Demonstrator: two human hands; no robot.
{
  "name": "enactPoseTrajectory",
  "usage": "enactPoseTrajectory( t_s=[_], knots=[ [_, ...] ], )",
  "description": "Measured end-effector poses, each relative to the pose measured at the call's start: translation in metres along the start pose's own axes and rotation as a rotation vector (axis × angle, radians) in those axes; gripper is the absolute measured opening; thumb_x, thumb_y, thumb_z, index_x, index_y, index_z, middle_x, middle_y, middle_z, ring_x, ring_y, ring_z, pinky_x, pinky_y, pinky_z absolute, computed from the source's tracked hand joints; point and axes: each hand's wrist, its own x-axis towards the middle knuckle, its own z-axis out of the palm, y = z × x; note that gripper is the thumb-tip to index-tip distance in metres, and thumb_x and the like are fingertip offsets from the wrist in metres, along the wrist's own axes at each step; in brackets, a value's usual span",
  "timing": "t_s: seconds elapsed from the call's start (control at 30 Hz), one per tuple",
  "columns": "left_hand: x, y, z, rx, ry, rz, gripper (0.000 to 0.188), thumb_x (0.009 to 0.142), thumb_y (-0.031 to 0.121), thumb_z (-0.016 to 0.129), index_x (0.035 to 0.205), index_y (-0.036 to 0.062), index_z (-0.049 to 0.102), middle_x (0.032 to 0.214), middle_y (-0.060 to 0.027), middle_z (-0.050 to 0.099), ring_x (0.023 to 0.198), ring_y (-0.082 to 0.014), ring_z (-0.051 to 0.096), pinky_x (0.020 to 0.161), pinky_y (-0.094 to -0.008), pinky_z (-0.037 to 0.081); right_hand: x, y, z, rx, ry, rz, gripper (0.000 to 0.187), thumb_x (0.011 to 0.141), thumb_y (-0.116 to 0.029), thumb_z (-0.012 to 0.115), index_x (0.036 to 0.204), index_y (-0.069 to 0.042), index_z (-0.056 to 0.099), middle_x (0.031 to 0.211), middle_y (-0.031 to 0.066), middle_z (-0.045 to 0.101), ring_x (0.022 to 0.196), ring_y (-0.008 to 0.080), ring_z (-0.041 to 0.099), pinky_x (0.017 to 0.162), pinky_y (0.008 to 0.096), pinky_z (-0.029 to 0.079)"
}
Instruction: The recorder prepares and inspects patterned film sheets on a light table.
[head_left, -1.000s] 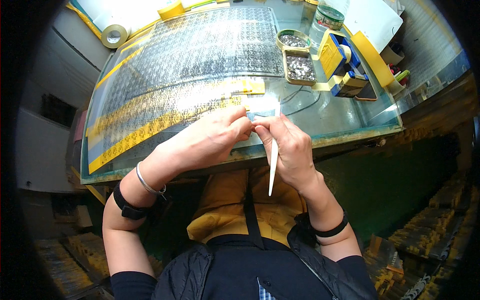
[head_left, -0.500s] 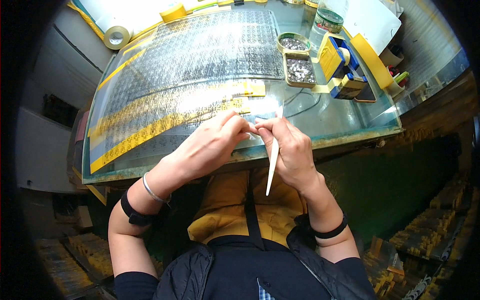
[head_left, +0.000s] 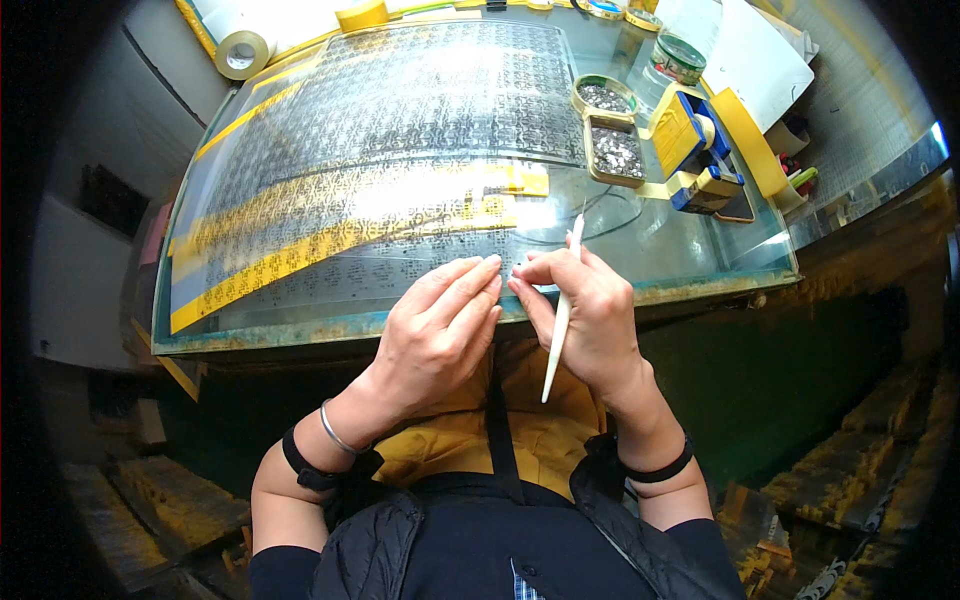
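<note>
In my right hand [head_left: 595, 310] is a slim white pen-like tool [head_left: 560, 345], tilted, with a thin point at its far end. The right thumb and forefinger tips come close together beside the tool. My left hand [head_left: 440, 315] lies just left of them, over the glass table's front edge, its fingers stretched side by side with a small gap to the right fingertips. Anything beneath the left fingers is hidden. Beyond the left hand, a clear film sheet [head_left: 400, 110] with rows of small black marks and yellow strips [head_left: 270, 285] covers the glass table [head_left: 690, 255].
At the back right stand a square tin [head_left: 615, 150] and a round tin [head_left: 605, 97] full of small pale bits. Near them are a blue and yellow tape dispenser [head_left: 690, 140] and a glass jar [head_left: 680, 60]. A tape roll [head_left: 242, 55] lies at the far left.
My hands have come slightly toward me and apart; their fingertips touched before. The left fingers have straightened from a curled pinch. The white tool stays in my right hand.
</note>
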Motion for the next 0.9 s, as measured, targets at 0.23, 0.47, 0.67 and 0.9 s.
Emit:
enactPoseTrajectory(
  t_s=[0.23,0.47,0.67,0.9],
  knots=[
    [0.001,0.000,0.002,-0.019,0.046,-0.026,0.026,0.078,-0.001,0.068,0.103,-0.0064,0.067,0.114,-0.0170,0.067,0.104,-0.0314,0.064,0.090,-0.0387,0.054,0.005,-0.016,0.001,-0.131,-0.080,0.015,0.017,0.076,0.002,0.068,0.085,-0.006,0.056,0.076,0.0129,0.058,0.074,0.0347,0.059,0.064,0.0442,0.049],
    [0.001,-0.002,0.005,0.021,0.067,-0.032,0.021,0.078,0.006,0.068,0.096,-0.0038,0.068,0.108,-0.0142,0.069,0.102,-0.0275,0.065,0.091,-0.0356,0.054,0.000,-0.008,0.008,-0.089,-0.081,0.065,0.020,0.073,0.008,0.062,0.083,-0.004,0.051,0.076,0.0122,0.056,0.076,0.0356,0.057,0.065,0.0444,0.047],
    [0.003,-0.003,0.005,0.004,0.097,-0.028,0.020,0.074,0.005,0.068,0.093,-0.0031,0.068,0.104,-0.0131,0.069,0.097,-0.0265,0.066,0.085,-0.0341,0.056,-0.006,-0.005,0.017,-0.027,0.046,0.061,0.018,0.078,0.008,0.063,0.083,-0.002,0.050,0.080,0.0138,0.059,0.076,0.0360,0.057,0.068,0.0446,0.046],
    [0.002,-0.003,0.007,0.002,0.103,-0.033,0.020,0.074,0.005,0.068,0.092,-0.0025,0.068,0.104,-0.0127,0.069,0.096,-0.0265,0.066,0.083,-0.0338,0.056,-0.007,-0.004,0.020,0.000,0.139,0.045,0.020,0.081,0.009,0.063,0.082,-0.002,0.047,0.078,0.0135,0.058,0.077,0.0360,0.058,0.084,0.0444,0.052]
  ],
)
